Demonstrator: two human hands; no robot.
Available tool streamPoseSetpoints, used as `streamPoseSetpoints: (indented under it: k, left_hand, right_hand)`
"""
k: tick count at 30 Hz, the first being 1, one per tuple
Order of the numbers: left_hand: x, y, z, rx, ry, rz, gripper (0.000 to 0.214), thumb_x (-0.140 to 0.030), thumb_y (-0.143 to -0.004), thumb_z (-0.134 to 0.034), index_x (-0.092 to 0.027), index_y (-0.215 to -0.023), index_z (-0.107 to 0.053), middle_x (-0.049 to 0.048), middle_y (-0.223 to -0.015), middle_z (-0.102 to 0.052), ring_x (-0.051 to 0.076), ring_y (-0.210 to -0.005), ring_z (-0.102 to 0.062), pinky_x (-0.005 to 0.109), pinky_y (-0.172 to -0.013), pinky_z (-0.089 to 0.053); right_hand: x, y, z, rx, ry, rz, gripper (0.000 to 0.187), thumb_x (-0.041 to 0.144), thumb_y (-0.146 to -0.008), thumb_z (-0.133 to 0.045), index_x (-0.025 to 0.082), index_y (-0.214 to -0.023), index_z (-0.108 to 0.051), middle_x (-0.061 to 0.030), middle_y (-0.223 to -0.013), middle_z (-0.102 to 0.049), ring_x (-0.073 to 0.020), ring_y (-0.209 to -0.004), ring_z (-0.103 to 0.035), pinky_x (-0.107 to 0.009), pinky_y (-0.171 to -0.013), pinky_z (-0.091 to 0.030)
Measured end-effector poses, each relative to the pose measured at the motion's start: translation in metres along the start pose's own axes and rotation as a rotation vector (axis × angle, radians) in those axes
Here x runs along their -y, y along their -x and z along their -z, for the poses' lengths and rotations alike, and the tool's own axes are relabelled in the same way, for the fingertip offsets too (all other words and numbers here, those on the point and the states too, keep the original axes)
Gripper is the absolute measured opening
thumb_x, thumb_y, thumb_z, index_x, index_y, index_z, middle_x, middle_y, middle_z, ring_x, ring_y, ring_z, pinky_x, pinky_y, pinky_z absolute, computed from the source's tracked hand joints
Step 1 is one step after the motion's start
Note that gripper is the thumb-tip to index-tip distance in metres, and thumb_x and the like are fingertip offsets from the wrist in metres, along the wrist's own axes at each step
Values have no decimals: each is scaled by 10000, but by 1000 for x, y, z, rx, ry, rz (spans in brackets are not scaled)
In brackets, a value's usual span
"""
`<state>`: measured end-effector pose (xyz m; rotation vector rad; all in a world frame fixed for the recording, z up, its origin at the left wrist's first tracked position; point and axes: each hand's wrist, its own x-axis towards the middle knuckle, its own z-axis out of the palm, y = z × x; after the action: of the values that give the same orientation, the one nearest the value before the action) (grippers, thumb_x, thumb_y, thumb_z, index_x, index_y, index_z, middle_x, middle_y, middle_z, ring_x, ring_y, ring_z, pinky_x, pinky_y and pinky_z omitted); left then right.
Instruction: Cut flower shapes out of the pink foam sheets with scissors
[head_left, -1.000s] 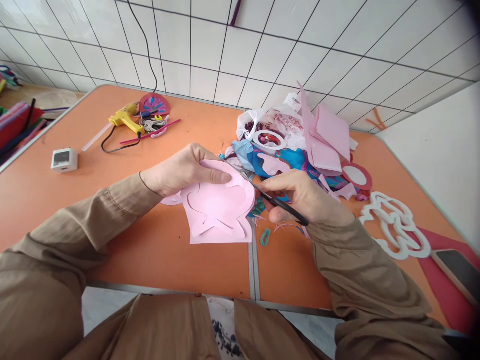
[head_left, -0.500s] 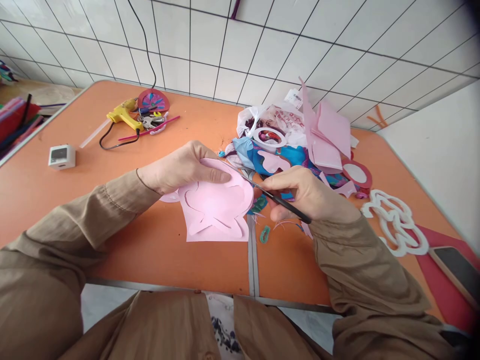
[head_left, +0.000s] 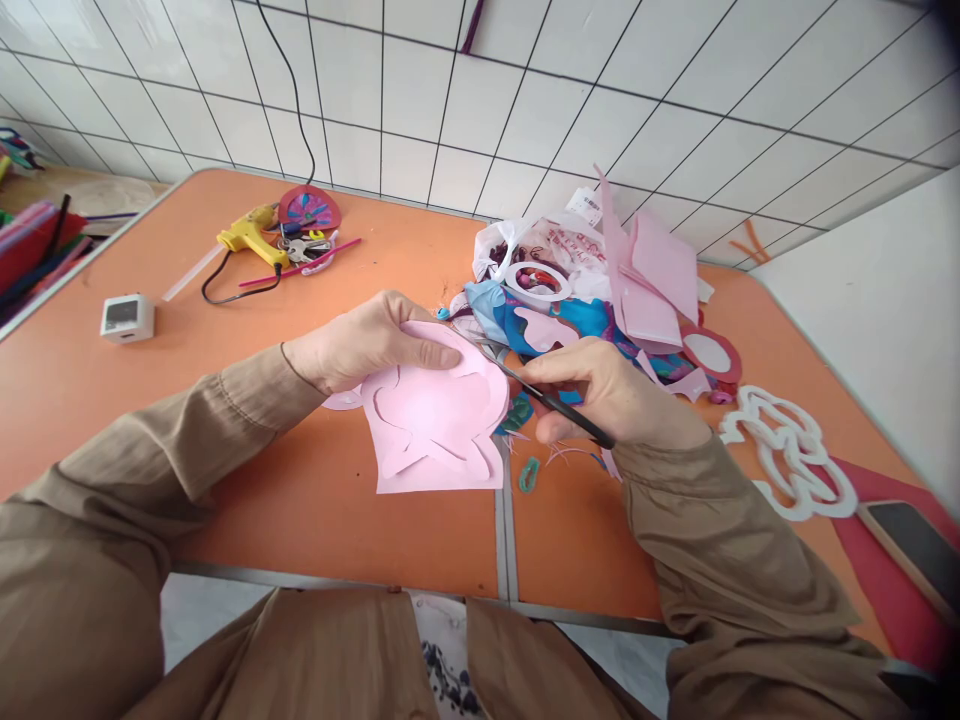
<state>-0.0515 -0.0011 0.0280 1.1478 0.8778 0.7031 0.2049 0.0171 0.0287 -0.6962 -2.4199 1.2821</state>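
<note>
My left hand (head_left: 367, 340) grips the top edge of a pink foam sheet (head_left: 439, 410), thumb pressed on its upper face, holding it just above the orange table (head_left: 300, 500). The sheet shows curved cut lines. My right hand (head_left: 611, 390) is closed round black-handled scissors (head_left: 551, 400). Their blades reach left to the sheet's upper right edge, beside my left thumb.
A pile of pink, blue and white foam scraps (head_left: 592, 290) lies behind my hands. A white cut-out (head_left: 791, 450) and a phone (head_left: 911, 545) lie at the right. A yellow glue gun (head_left: 247, 240), keys and a small white cube (head_left: 127, 317) lie at the left.
Hands, sheet and scissors stay almost where they were; the scissors' blades have shifted slightly along the sheet's upper right edge. The view wobbled a little.
</note>
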Motion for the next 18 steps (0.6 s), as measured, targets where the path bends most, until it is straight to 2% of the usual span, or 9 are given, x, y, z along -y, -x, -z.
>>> streamPoseSetpoints:
  k: [4, 11, 18]
  left_hand:
    - [1, -1, -1, 9, 76, 20, 125, -229, -675, -850, -132, -721, -787, 62, -656, -744, 157, -550, -669, 246, -536, -568]
    - [1, -1, -1, 24, 101, 26, 114, -227, -673, -853, -136, -698, -789, 64, -646, -745, 151, -525, -661, 252, -534, -574]
    - [1, -1, -1, 23, 101, 25, 109, -221, -676, -849, -135, -696, -786, 60, -650, -744, 153, -521, -666, 251, -530, -577]
  right_hand:
    - [3, -1, 0, -18, -83, -18, 596, 677, -714, -711, 145, -589, -474, 45, -624, -261, -81, -594, -237, -240, -483, -193]
    - [-7, 2, 0, -6, -116, -87, 563, 687, -677, -733, 146, -657, -578, 45, -600, -305, -81, -560, -268, -236, -478, -251]
    - [-3, 0, 0, -12, -51, -118, 577, 725, -671, -707, 156, -658, -610, 28, -600, -319, -97, -568, -270, -258, -495, -297]
